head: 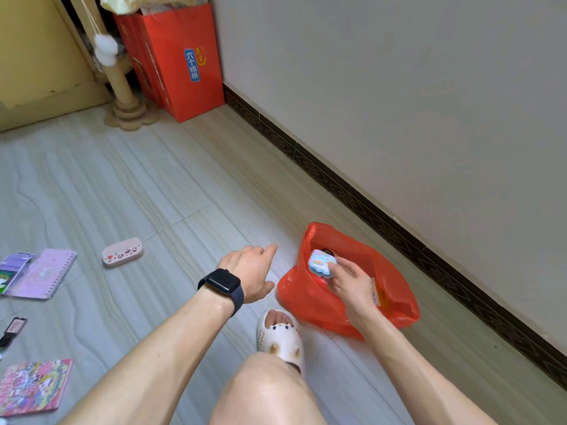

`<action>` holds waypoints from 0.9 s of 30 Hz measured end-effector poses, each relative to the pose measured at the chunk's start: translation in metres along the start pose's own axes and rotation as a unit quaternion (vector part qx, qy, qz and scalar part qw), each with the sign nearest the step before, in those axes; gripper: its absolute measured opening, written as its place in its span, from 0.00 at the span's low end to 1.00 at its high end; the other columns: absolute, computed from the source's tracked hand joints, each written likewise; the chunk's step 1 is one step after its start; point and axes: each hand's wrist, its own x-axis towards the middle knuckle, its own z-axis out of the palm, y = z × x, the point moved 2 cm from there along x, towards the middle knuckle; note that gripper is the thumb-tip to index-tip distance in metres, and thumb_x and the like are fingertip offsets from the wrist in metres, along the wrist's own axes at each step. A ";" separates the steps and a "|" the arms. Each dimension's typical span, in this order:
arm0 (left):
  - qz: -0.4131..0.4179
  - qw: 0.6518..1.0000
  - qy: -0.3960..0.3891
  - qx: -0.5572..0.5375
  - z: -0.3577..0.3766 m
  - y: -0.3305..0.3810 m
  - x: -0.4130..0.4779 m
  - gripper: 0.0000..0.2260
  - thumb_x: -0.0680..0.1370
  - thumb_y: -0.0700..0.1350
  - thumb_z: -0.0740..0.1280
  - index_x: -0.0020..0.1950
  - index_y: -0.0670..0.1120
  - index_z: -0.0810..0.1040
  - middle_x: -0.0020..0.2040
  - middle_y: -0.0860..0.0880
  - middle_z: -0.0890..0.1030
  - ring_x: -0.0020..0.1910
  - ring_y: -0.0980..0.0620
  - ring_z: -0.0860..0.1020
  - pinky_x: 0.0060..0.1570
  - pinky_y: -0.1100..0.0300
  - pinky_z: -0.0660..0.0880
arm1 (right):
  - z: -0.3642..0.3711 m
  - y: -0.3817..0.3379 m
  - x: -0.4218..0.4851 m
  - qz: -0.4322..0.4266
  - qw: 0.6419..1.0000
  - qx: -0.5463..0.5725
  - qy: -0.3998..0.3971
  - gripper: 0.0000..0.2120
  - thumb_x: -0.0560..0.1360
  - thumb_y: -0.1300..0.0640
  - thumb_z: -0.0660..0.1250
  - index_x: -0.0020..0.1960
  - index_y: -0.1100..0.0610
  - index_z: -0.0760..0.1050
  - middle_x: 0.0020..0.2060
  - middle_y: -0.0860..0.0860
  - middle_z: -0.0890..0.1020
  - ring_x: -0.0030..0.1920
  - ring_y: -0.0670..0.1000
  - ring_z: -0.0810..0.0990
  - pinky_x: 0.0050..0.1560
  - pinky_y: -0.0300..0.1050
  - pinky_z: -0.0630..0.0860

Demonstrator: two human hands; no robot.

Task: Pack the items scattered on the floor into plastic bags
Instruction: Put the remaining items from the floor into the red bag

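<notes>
Head view: your right hand (348,279) grips a small blue cartoon-print item (321,262) over the mouth of the red plastic bag (310,297), which sits on the floor (153,191) near the wall. Your left hand (251,271), smartwatch (222,285) on its wrist, hovers empty with fingers loosely spread just left of the bag. A pink case (122,251), a purple notebook (43,274) and a colourful booklet (33,388) lie further left.

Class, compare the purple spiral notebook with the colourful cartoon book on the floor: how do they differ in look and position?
The purple spiral notebook is pale lilac with wire binding along one edge; the cartoon book is pink and busily illustrated, with no spiral visible. The notebook lies farther from the person, the cartoon book nearer. Both lie flat on the floor, unpacked.
</notes>
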 end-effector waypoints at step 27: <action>-0.276 0.961 0.009 -0.008 -0.022 -0.179 -0.154 0.23 0.77 0.54 0.61 0.72 0.52 0.68 0.67 0.46 0.74 0.65 0.42 0.72 0.61 0.52 0.68 | 0.203 -0.120 -0.145 -0.562 0.573 -0.506 -0.315 0.20 0.81 0.47 0.61 0.73 0.43 0.69 0.71 0.44 0.73 0.74 0.47 0.65 0.71 0.47 0.68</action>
